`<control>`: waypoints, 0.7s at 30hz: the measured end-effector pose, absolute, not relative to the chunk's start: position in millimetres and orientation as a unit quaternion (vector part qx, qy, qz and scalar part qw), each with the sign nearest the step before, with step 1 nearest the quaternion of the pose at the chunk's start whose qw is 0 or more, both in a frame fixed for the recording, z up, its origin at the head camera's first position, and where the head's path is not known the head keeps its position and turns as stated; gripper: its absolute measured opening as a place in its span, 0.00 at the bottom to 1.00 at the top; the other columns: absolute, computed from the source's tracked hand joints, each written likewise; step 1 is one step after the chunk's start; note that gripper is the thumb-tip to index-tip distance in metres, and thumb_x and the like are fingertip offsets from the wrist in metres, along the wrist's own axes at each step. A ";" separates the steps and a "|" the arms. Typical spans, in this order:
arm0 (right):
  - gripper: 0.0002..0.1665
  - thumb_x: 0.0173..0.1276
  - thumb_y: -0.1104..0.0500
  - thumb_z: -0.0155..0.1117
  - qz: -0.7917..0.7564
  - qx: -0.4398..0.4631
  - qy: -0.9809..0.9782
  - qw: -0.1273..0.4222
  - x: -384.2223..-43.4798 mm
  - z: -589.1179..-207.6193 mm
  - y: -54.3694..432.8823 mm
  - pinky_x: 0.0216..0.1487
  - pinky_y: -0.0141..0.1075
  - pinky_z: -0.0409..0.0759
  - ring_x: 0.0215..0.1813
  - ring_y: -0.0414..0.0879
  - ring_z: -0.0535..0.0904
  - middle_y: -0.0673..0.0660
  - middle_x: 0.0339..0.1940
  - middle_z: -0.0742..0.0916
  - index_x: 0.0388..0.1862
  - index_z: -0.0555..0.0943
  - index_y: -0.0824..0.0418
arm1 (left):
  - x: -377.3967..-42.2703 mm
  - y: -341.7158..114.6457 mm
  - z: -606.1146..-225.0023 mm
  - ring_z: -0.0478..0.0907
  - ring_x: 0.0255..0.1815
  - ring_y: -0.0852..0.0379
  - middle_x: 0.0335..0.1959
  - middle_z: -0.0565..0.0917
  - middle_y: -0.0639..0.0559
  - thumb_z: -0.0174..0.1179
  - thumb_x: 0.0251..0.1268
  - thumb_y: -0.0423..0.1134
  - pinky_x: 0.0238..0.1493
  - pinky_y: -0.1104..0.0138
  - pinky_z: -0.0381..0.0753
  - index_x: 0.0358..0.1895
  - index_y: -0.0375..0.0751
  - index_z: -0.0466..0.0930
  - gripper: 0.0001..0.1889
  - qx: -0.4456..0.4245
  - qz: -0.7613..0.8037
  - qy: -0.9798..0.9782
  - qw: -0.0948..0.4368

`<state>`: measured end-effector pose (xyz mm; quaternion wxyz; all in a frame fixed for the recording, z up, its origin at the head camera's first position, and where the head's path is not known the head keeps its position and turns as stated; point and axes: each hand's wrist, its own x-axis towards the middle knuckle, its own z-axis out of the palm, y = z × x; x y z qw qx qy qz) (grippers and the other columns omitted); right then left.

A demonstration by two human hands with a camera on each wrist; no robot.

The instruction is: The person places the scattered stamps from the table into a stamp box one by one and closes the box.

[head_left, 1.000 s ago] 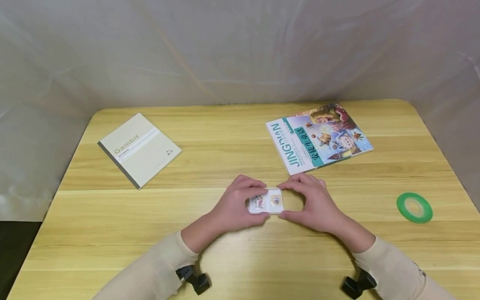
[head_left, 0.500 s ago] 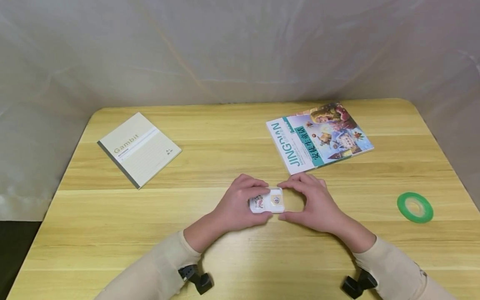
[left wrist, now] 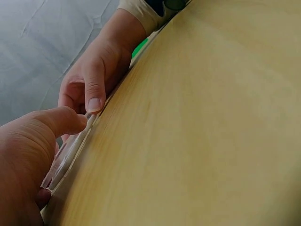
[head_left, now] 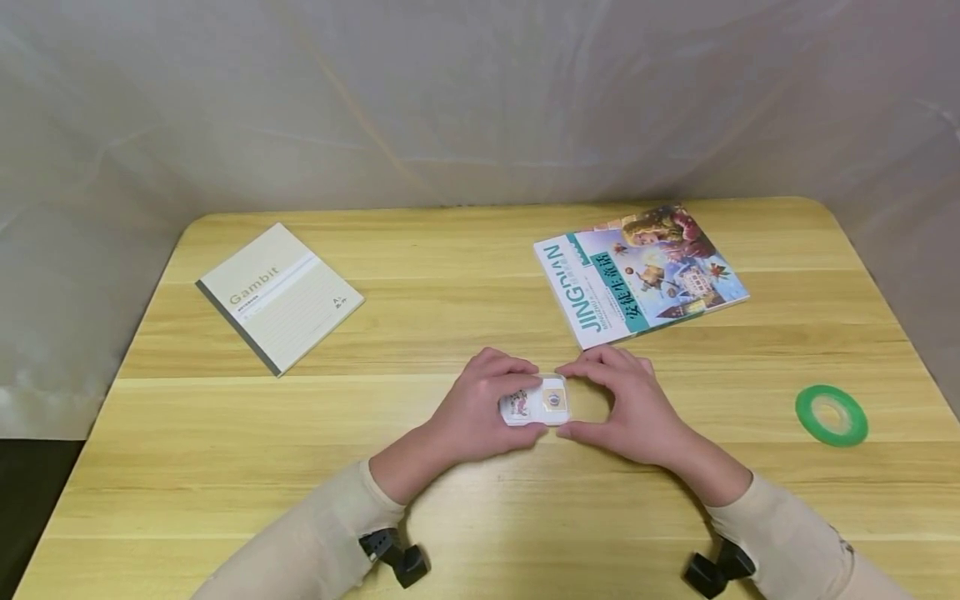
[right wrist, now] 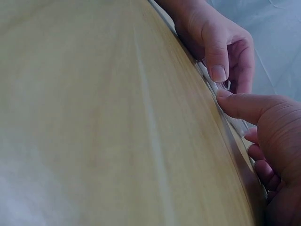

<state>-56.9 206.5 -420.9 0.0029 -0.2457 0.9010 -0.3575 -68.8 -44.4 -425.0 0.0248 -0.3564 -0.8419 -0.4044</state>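
A small flat clear-and-white plastic case (head_left: 535, 408) lies at the front middle of the table in the head view. It has a colourful picture on its left part and a beige square with a dark emblem on its right. My left hand (head_left: 480, 408) grips the case's left part, thumb on the near edge and fingers along the far edge. At the right end, my right hand (head_left: 630, 404) has its thumb and fingertips at the two corners, the palm held away from it. Both wrist views show the case (left wrist: 70, 150) edge-on, low over the wood, partly hidden by fingers.
A cream Gambit notebook (head_left: 281, 300) lies at the back left. Behind the right hand is a colourful paperback book (head_left: 641, 275). A green tape roll (head_left: 806, 408) lies to the right on the wooden table (head_left: 420, 292). A grey sheet (head_left: 480, 100) hangs behind.
My left hand and the case have shifted very slightly to the right. The right hand stays at the case's right end.
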 end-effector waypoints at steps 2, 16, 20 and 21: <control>0.37 0.47 0.39 0.83 -0.357 -0.246 0.901 0.003 -56.9 -421.1 206.5 0.48 0.45 0.59 0.54 0.45 0.71 0.44 0.50 0.79 0.57 0.84 0.48 | -68.8 -44.7 -425.3 0.72 0.53 0.57 0.52 0.84 0.52 0.78 0.44 0.47 0.56 0.64 0.71 0.50 0.38 0.87 0.28 -0.356 -0.406 -0.841 0.023; 0.37 0.48 0.39 0.83 -0.356 -0.247 0.901 0.003 -56.4 -420.1 205.6 0.47 0.45 0.58 0.54 0.45 0.71 0.44 0.50 0.79 0.57 0.84 0.49 | -66.4 -60.3 -422.8 0.70 0.58 0.58 0.56 0.81 0.54 0.79 0.44 0.47 0.59 0.63 0.71 0.55 0.40 0.85 0.31 -0.341 -0.403 -0.849 -0.017; 0.37 0.48 0.39 0.83 -0.355 -0.246 0.902 0.005 -56.3 -419.8 205.8 0.47 0.45 0.58 0.54 0.45 0.71 0.44 0.50 0.79 0.57 0.84 0.49 | -65.4 -67.0 -422.6 0.71 0.57 0.58 0.54 0.81 0.54 0.80 0.44 0.47 0.60 0.60 0.70 0.54 0.41 0.86 0.30 -0.336 -0.394 -0.856 -0.010; 0.37 0.48 0.39 0.83 -0.354 -0.246 0.902 0.005 -56.3 -419.8 205.9 0.47 0.45 0.58 0.54 0.45 0.71 0.44 0.50 0.79 0.58 0.84 0.49 | -65.1 -68.4 -422.5 0.71 0.57 0.57 0.54 0.81 0.53 0.80 0.44 0.47 0.60 0.60 0.69 0.54 0.41 0.86 0.30 -0.335 -0.393 -0.856 -0.010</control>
